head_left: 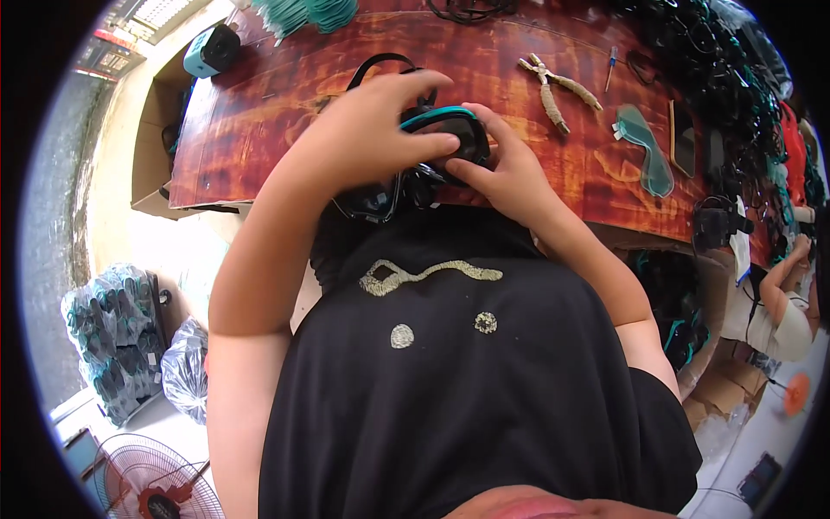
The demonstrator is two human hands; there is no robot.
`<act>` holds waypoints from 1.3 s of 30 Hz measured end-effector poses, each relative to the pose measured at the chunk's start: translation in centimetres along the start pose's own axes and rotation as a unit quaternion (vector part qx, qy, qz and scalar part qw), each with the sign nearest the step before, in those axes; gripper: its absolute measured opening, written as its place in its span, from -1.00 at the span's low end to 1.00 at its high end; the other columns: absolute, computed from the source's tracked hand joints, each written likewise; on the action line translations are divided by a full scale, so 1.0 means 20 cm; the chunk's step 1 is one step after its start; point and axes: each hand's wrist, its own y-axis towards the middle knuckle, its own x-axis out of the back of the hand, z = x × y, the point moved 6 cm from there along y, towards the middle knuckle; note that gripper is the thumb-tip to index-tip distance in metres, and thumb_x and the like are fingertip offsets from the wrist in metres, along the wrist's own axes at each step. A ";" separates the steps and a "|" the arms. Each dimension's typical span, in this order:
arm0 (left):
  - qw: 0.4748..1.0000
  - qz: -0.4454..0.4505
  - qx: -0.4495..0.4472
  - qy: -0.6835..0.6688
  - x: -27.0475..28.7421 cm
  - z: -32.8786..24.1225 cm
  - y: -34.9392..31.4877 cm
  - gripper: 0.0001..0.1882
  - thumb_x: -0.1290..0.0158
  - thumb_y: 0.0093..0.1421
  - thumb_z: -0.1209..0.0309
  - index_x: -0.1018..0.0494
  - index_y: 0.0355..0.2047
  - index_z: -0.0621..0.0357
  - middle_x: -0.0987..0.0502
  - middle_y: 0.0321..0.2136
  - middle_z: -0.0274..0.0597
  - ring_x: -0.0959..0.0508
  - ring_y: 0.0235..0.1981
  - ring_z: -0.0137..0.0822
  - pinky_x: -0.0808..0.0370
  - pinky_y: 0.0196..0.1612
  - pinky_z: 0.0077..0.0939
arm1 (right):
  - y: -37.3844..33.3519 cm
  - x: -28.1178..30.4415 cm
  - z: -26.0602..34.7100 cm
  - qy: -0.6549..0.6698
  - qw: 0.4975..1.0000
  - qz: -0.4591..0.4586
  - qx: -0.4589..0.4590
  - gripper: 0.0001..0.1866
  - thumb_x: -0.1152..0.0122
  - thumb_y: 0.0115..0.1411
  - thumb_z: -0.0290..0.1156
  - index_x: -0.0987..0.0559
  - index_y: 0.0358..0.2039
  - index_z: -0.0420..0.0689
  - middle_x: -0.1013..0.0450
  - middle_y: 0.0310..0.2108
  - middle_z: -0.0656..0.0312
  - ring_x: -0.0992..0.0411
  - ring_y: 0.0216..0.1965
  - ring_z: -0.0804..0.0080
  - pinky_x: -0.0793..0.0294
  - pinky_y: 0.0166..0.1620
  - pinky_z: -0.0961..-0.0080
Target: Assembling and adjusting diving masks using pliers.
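The curved black mask with teal rim and dark lens point(468, 131) is near the front edge of the glossy red-brown wooden table point(259, 125), pinched by the right hand point(512, 171); whether the spread left hand point(367, 121) grips, I cannot tell. Loosened right fingers could drop it; pressing thumbs might smear the lens.

Bright light glares off the table point(246, 134), edges curving into black.

Text: none I can read | upper right of frame: white tag point(617, 131) on teal lens point(654, 169), too small for me | lower left: fan hub point(160, 504), any marking blurred
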 end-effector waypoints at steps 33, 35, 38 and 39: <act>0.977 -0.102 -0.084 -0.169 0.05 -0.16 -0.37 -0.54 -0.21 0.01 0.72 -0.57 -0.04 0.17 -0.44 0.09 -0.12 -0.48 0.11 -0.27 -0.42 0.12 -0.46 | -0.23 -0.06 0.63 -0.166 0.964 0.071 0.194 -0.74 -0.46 0.05 -0.41 -0.54 -0.38 -0.25 -0.48 -0.47 0.13 -0.46 -0.48 0.37 -0.43 -0.40 0.48; 0.974 -0.117 -0.088 -0.175 0.05 -0.16 -0.37 -0.57 -0.25 0.01 0.69 -0.59 -0.07 0.13 -0.47 0.01 -0.14 -0.50 0.07 -0.26 -0.46 0.08 -0.45 | -0.23 -0.06 0.64 -0.162 0.966 0.072 0.187 -0.73 -0.46 0.04 -0.40 -0.54 -0.38 -0.26 -0.48 -0.47 0.12 -0.46 -0.49 0.36 -0.43 -0.41 0.46; 0.970 -0.132 -0.093 -0.181 0.05 -0.15 -0.36 -0.61 -0.28 0.02 0.65 -0.62 -0.11 0.07 -0.49 -0.08 -0.16 -0.51 0.03 -0.26 -0.49 0.05 -0.45 | -0.20 -0.06 0.61 -0.158 0.968 0.063 0.183 -0.73 -0.45 0.04 -0.38 -0.54 -0.38 -0.26 -0.48 -0.48 0.10 -0.47 -0.49 0.32 -0.42 -0.41 0.43; 0.970 -0.132 -0.094 -0.182 0.05 -0.14 -0.36 -0.61 -0.28 0.02 0.64 -0.62 -0.11 0.07 -0.49 -0.08 -0.16 -0.51 0.03 -0.26 -0.50 0.05 -0.45 | -0.19 -0.05 0.61 -0.158 0.968 0.053 0.186 -0.73 -0.45 0.05 -0.38 -0.54 -0.38 -0.27 -0.48 -0.49 0.08 -0.48 -0.49 0.30 -0.42 -0.41 0.42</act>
